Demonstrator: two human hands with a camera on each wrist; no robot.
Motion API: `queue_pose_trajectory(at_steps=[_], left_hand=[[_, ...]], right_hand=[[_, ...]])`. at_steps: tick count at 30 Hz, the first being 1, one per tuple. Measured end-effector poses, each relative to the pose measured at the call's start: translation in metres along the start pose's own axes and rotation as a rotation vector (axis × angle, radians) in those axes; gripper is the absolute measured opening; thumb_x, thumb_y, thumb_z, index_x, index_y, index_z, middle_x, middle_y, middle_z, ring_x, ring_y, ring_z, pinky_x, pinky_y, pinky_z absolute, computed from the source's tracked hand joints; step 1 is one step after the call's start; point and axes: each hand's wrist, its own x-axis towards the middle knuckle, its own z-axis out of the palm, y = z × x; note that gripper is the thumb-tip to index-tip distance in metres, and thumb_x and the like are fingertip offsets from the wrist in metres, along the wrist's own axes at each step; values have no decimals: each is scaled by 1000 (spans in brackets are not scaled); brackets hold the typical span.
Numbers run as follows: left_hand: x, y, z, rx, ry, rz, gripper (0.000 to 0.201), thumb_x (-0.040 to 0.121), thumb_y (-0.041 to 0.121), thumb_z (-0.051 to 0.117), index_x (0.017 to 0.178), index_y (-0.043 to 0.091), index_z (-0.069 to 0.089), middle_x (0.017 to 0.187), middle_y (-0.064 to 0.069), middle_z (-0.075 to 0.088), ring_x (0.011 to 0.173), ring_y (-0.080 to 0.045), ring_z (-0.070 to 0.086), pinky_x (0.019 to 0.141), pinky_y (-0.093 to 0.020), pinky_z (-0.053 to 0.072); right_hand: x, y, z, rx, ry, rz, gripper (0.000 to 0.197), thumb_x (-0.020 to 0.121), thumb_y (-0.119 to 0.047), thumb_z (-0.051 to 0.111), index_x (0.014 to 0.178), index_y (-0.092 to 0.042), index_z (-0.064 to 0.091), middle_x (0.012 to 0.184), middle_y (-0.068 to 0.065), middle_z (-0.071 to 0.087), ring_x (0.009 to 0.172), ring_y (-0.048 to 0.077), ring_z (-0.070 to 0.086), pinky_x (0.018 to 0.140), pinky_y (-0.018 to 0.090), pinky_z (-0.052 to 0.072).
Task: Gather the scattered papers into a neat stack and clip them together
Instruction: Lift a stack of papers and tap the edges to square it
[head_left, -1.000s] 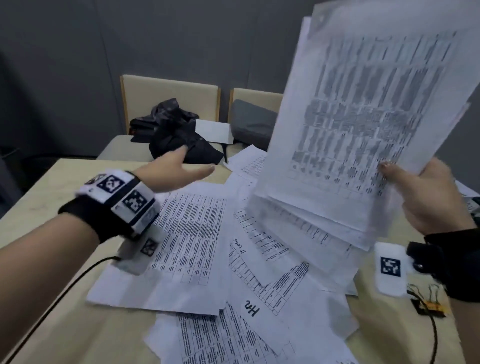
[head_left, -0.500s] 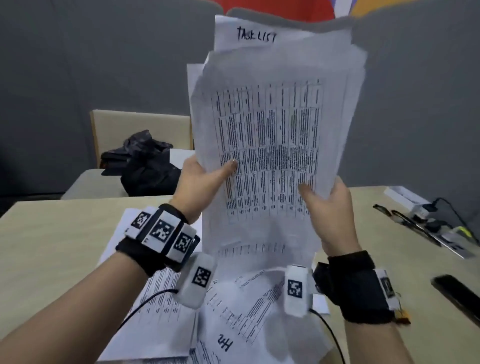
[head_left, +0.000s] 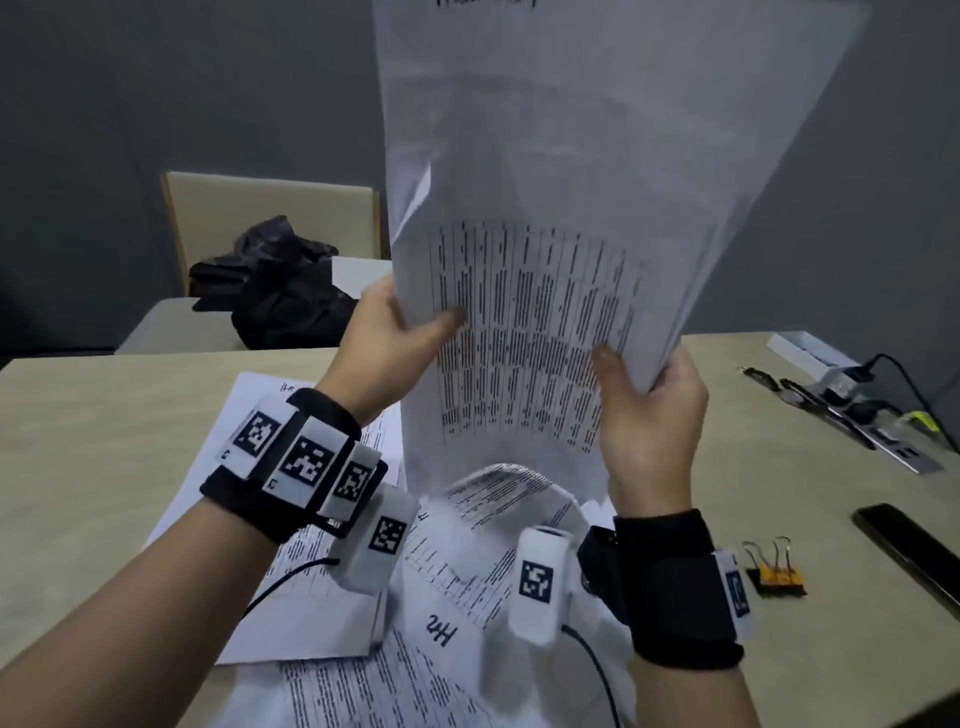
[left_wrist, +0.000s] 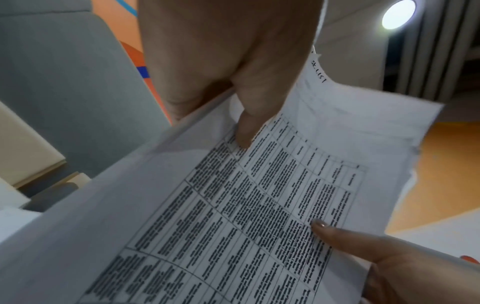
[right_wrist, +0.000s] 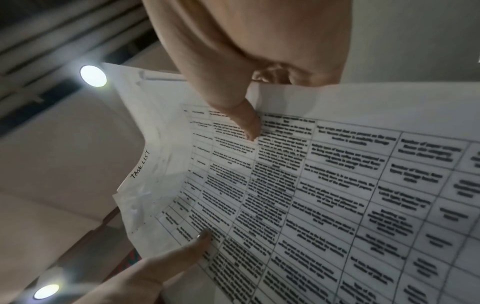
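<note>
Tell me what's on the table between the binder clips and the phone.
Nothing: in the head view the table is bare between the binder clips and the phone. Neither wrist view shows that stretch.

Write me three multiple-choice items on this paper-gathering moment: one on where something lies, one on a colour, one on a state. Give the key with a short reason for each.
1. Where do the binder clips lie?
A. On the table right of the right wrist
B. On the chair
C. Clamped on the held sheets

2. What colour are the clips' bodies?
A. Blue
B. Orange
C. White

3. How is the stack of papers held?
A. Flat on the table under one palm
B. Upright, with the left hand and right hand each having a grip on a side
C. Hanging from the left hand alone

Key:
1 A, the clips sit on the table beside the right wristband.
2 B, orange bodies with wire handles show in the head view.
3 B, both thumbs press the printed face while the sheets stand raised.
</note>
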Motion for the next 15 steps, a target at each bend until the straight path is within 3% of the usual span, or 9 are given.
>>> queue_pose_trajectory(at_steps=[3, 5, 7, 11, 13, 15], left_hand=[[2, 11, -2, -21, 39, 122, 41, 82, 21, 72, 118, 10, 58, 110, -3, 69, 102, -18, 67, 87, -37, 56], [1, 9, -2, -50, 83, 138, 52, 79, 32, 73, 122, 9, 54, 114, -4, 68, 104, -20, 66, 85, -37, 55], [-5, -3, 2, -64, 110, 85, 51, 80, 34, 72, 121, 10, 55, 114, -4, 68, 104, -19, 66, 85, -34, 55], [-14, -29, 9, -31, 122, -67, 34, 85, 23, 69, 116, 11, 60, 107, -3, 70, 96, -15, 67, 81, -31, 52], [-12, -29, 9, -38, 134, -67, 35, 86, 26, 69, 116, 11, 59, 107, -3, 70, 97, -16, 67, 81, -31, 53], [-9, -26, 7, -41, 138, -43, 42, 83, 35, 69, 117, 12, 58, 108, -2, 69, 98, -18, 67, 82, -34, 55]], right_hand=[[-1, -12, -7, 74, 36, -23, 14, 87, -6, 68, 89, -19, 64, 77, -16, 67, 67, -8, 61, 63, 11, 47], [-2, -15, -7, 99, 43, -20, 14, 88, -6, 67, 91, -19, 63, 81, -14, 68, 70, -7, 63, 65, 11, 48], [-4, -9, -2, 78, 23, 19, 14, 91, -9, 64, 98, -20, 62, 91, -9, 70, 79, -2, 67, 69, 14, 51], [-8, 7, 8, 25, -9, 100, 19, 95, -12, 58, 113, -17, 59, 108, -6, 69, 98, 5, 66, 92, 29, 53], [-7, 8, 8, 32, -11, 98, 20, 96, -9, 55, 114, -18, 59, 108, -9, 68, 96, -2, 65, 89, 20, 51], [-5, 7, 6, 47, 6, 86, 18, 96, -7, 54, 110, -18, 58, 103, -14, 66, 87, -11, 63, 77, 8, 48]])
